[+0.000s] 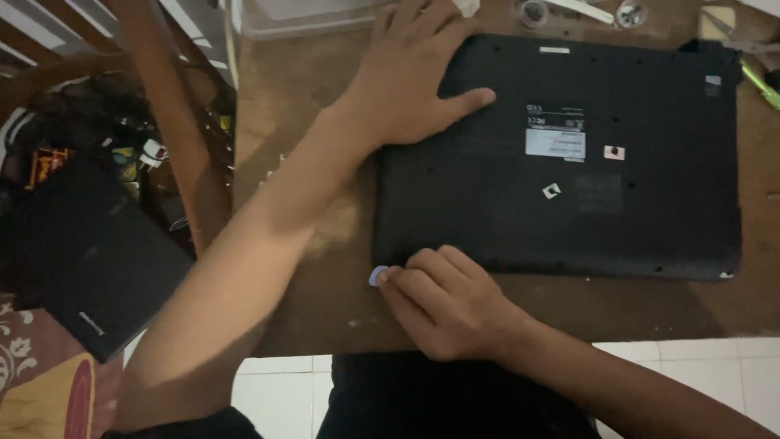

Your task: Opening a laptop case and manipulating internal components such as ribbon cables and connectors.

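Note:
A black laptop (569, 154) lies upside down on a brown wooden table (309, 268), its underside showing a white label and small stickers. My left hand (414, 73) presses flat on the laptop's far left corner, thumb stretched along the casing. My right hand (443, 305) pinches a small blue plastic pick (377, 276) and holds it against the laptop's near left corner, at the seam of the case.
A second black laptop (89, 260) rests at the left on a cluttered pile below the table. A wooden chair leg (175, 122) slants beside the table. A clear plastic box (301, 16), small round parts (532, 12), scissors (751, 41) and a green-handled tool (762, 85) lie along the far edge. White floor tiles (699, 358) show below.

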